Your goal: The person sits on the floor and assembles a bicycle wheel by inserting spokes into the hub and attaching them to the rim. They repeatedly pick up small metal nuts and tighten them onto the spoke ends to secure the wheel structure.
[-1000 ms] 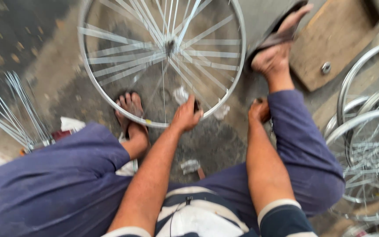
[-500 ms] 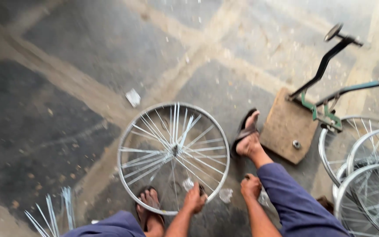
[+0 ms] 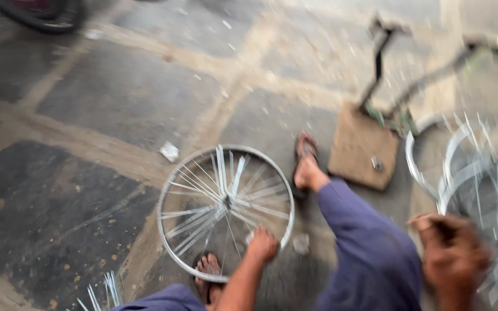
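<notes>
Left hand [image 3: 262, 244] sits closed on the rim of the spoked wheel [image 3: 224, 210], which lies flat on the stone floor [image 3: 116, 98] just ahead of it, between the two sandalled feet. Right hand [image 3: 452, 253] is up and out to the side, blurred; it looks curled, but whether it grips anything I cannot tell. Beyond that hand stands a stack of other rims [image 3: 468, 167], at least two, too smeared to count exactly. One wooden block with a metal stand [image 3: 364, 144] sits ahead. A bundle of loose spokes [image 3: 108, 288] lies off to the left hand's far side. The wheel looks laced, spokes all in place; tightening seems left.
</notes>
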